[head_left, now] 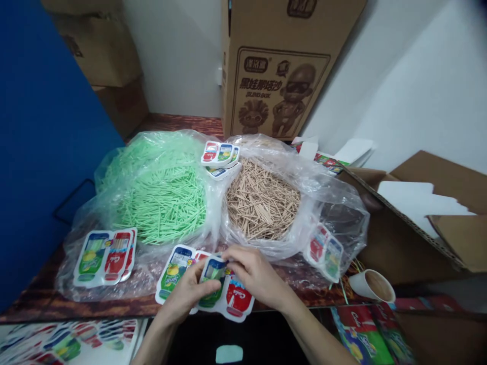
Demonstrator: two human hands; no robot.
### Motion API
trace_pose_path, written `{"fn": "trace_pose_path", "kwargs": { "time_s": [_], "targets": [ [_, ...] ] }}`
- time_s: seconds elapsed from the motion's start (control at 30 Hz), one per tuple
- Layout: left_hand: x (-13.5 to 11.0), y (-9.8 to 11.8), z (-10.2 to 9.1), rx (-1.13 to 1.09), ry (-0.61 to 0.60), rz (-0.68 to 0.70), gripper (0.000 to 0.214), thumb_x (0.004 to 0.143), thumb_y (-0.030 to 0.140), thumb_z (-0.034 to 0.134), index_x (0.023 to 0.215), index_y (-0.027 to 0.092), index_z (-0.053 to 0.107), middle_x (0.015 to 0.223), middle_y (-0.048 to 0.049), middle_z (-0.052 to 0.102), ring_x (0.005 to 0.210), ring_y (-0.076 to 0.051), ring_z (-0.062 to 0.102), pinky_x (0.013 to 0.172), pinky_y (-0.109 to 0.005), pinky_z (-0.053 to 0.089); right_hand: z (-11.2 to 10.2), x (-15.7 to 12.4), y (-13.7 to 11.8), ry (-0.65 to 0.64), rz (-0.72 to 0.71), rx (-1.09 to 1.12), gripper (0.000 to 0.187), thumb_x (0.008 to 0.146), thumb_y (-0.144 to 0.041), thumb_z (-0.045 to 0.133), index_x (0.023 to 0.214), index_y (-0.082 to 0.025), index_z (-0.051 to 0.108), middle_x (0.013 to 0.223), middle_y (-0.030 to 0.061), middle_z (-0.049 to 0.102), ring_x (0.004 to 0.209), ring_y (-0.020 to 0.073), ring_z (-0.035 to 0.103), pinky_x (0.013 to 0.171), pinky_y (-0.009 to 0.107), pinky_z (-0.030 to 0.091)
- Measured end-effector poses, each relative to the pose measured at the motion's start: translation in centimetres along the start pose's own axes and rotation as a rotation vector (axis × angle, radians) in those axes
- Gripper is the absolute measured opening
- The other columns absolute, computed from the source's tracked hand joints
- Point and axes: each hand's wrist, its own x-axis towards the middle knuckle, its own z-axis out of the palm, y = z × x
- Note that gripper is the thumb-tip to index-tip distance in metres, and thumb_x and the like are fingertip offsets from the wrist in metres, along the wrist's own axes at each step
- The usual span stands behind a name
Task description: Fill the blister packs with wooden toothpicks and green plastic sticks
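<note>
My left hand point(193, 290) grips a printed double card point(239, 300) with a green Sprite jar and a red Cola jar, its thumb lying over the green half. Pale sticks show in that half's window. At the card's upper edge, the fingers of my right hand point(258, 278) are pinched together; what is between them is hidden. A similar card point(173, 271) lies beneath my left hand, partly covered. Beyond my hands are a plastic bag of green sticks point(167, 203) and another of brown sticks point(262, 203).
Stacked cards point(104, 257) lie at left, more cards point(220, 154) rest between the bags, and one card point(325, 251) lies at right. A paper cup point(372, 285) lies tipped near the table edge. A large carton point(277, 91) stands behind; an open carton point(399, 233) is at right.
</note>
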Motion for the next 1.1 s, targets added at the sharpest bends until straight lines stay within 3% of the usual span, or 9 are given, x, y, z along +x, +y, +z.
{"fn": "trace_pose_path", "kwargs": {
  "time_s": [0.1,0.23,0.4,0.53,0.6,0.77,0.93,1.03,1.1],
  "targets": [
    [0.2,0.4,0.0,0.145,-0.086,-0.091,0.027,0.066,0.038,0.079,0.080,0.016,0.072,0.070,-0.0020,0.067,0.062,-0.015,0.057,0.061,-0.025,0.046,-0.2,-0.2,0.0,0.023,0.079,-0.002,0.042,0.083,-0.006,0.050,0.118,-0.027,0.058,0.094,-0.0001,0.067,0.085,0.0172,0.061,0.078,0.027,0.043],
    [0.6,-0.1,0.3,0.252,0.069,-0.051,0.026,0.072,0.041,0.073,0.076,0.015,0.069,0.067,-0.0002,0.065,0.060,-0.014,0.054,0.060,-0.024,0.044,-0.6,-0.6,1.3,0.013,0.163,-0.101,0.009,0.083,-0.013,0.058,0.080,-0.020,0.062,0.078,-0.0015,0.063,0.077,0.0155,0.057,0.070,0.025,0.039],
    [0.9,-1.0,0.6,0.294,0.143,-0.008,0.025,0.077,0.041,0.066,0.073,0.015,0.067,0.064,0.0008,0.061,0.061,-0.014,0.052,0.063,-0.025,0.043,-0.3,-0.7,3.0,0.103,0.159,-0.170,0.026,0.086,-0.021,0.060,0.061,-0.018,0.050,0.065,-0.0027,0.052,0.067,0.0135,0.051,0.063,0.024,0.033],
    [0.8,-1.2,0.9,0.259,0.043,-0.015,0.030,0.075,0.038,0.068,0.094,0.016,0.070,0.083,-0.0043,0.070,0.077,-0.020,0.060,0.072,-0.029,0.047,0.5,-0.5,3.6,0.220,0.183,-0.132,0.039,0.085,-0.028,0.064,0.054,-0.019,0.040,0.059,-0.0039,0.045,0.060,0.0122,0.044,0.058,0.024,0.030],
    [0.8,-1.2,0.7,0.278,0.039,-0.004,0.029,0.075,0.036,0.068,0.095,0.016,0.071,0.084,-0.0049,0.071,0.079,-0.022,0.061,0.074,-0.030,0.048,0.8,-0.6,3.8,0.228,0.193,-0.074,0.040,0.084,-0.029,0.064,0.054,-0.019,0.040,0.059,-0.0044,0.044,0.059,0.0119,0.044,0.058,0.024,0.030],
    [1.1,-1.3,0.2,0.385,0.140,0.118,0.017,0.079,0.031,0.062,0.086,0.018,0.070,0.083,-0.0031,0.071,0.081,-0.022,0.061,0.078,-0.030,0.047,1.1,-0.9,4.1,0.226,0.234,0.043,0.029,0.085,-0.026,0.062,0.060,-0.018,0.048,0.063,-0.0041,0.048,0.063,0.0122,0.048,0.061,0.023,0.034],
    [1.3,-2.3,1.0,0.293,0.215,0.064,0.025,0.072,0.033,0.070,0.091,0.017,0.069,0.084,-0.0027,0.070,0.079,-0.020,0.061,0.074,-0.029,0.048,2.0,-0.8,3.8,0.317,0.234,0.021,0.033,0.083,-0.027,0.063,0.057,-0.019,0.045,0.060,-0.0047,0.045,0.060,0.0118,0.045,0.060,0.024,0.032],
    [1.4,-2.9,1.8,0.236,0.315,0.047,0.030,0.062,0.031,0.078,0.085,0.015,0.068,0.073,0.0003,0.067,0.069,-0.017,0.059,0.066,-0.026,0.047,2.6,-0.5,3.6,0.354,0.207,0.019,0.035,0.082,-0.028,0.064,0.056,-0.019,0.042,0.059,-0.0049,0.044,0.060,0.0116,0.044,0.059,0.024,0.032],
    [1.5,-3.0,2.1,0.189,0.363,0.041,0.027,0.064,0.033,0.077,0.081,0.015,0.068,0.067,0.0017,0.064,0.063,-0.015,0.056,0.062,-0.024,0.045,2.7,-0.4,3.5,0.367,0.197,0.032,0.036,0.083,-0.028,0.064,0.055,-0.019,0.042,0.059,-0.0051,0.044,0.059,0.0114,0.044,0.058,0.024,0.031]
  ]
}}
